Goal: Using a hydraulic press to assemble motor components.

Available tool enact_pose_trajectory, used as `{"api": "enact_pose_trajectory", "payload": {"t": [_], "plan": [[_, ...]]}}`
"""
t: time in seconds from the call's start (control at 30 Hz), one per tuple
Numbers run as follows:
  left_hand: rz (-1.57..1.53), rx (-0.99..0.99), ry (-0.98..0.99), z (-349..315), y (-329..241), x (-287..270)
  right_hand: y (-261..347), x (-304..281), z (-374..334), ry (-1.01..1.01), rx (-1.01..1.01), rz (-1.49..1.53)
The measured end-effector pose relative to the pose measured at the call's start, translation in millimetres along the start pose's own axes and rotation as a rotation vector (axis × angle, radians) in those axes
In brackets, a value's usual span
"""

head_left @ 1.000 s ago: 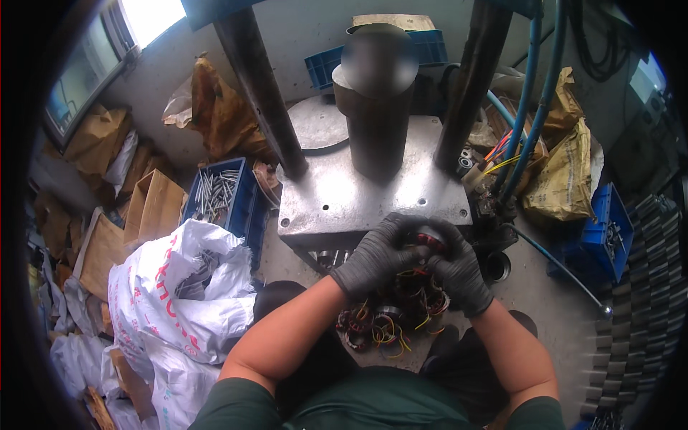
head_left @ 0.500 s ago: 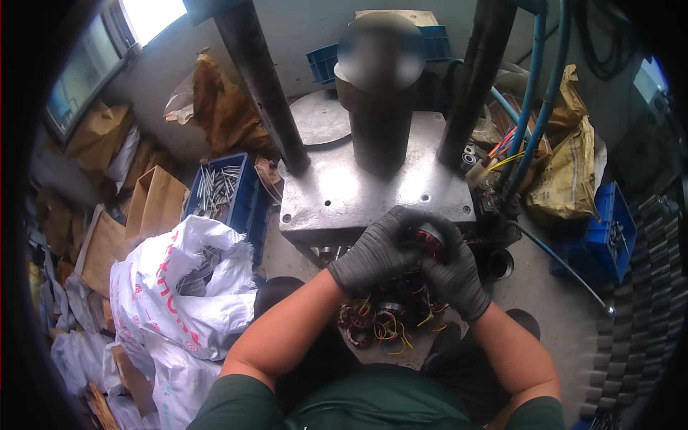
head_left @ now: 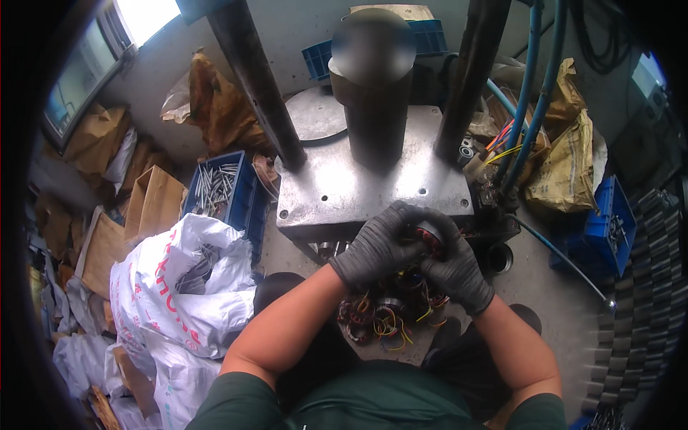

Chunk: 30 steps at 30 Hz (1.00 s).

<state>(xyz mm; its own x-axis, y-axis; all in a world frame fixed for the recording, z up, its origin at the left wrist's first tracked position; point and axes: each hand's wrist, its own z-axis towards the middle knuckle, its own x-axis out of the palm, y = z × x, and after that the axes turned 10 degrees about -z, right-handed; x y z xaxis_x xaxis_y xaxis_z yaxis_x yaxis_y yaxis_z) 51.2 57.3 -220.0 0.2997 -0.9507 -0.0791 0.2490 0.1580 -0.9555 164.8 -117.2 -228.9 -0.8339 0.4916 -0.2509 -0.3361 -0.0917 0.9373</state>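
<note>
Just in front of the press plate, my left hand (head_left: 378, 247) and my right hand (head_left: 457, 269), both in grey gloves, close around a small round motor stator (head_left: 431, 239). Its dark rim and reddish windings show between the fingers; the rest is covered by the gloves. Below my hands, between my legs, lies a heap of similar stators (head_left: 390, 307) with yellow and other coloured lead wires. The steel press plate (head_left: 308, 197) stands directly beyond, with a thick dark ram (head_left: 376, 122) over its middle.
Two dark posts (head_left: 261, 86) flank the ram. To the left are a white woven sack (head_left: 154, 301) and a blue bin of metal shafts (head_left: 233, 190). On the right stand blue hoses (head_left: 548, 100), a blue crate (head_left: 609, 229) and stacked dark metal parts (head_left: 631, 308).
The stator has tilted slightly between my hands, and more of its reddish windings shows. My view has shifted a little; both hands stay in nearly the same place.
</note>
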Motion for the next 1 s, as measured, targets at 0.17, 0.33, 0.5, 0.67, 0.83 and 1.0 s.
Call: {"api": "enact_pose_trajectory", "payload": {"t": [0.17, 0.33, 0.5, 0.67, 0.83, 1.0], "plan": [[0.274, 0.099, -0.109, 2, -3, 4, 6, 7, -1, 0.071, 0.011, 0.165], [0.515, 0.108, -0.188, 0, 0, 7, 6, 12, -2, 0.1, 0.005, 0.134], [0.289, 0.069, -0.27, 6, 5, 9, -1, 8, -1, -0.04, 0.133, 0.224], [-0.466, -0.209, -0.121, -4, -4, -2, 6, -6, 0, -0.147, 0.302, 0.7], [-0.109, 0.191, -0.021, -4, 5, 24, 18, -12, 6, -0.281, 0.294, 0.972], [0.021, 0.203, -0.183, -2, 21, 33, 17, 3, 9, -0.145, 0.246, 0.961]]}}
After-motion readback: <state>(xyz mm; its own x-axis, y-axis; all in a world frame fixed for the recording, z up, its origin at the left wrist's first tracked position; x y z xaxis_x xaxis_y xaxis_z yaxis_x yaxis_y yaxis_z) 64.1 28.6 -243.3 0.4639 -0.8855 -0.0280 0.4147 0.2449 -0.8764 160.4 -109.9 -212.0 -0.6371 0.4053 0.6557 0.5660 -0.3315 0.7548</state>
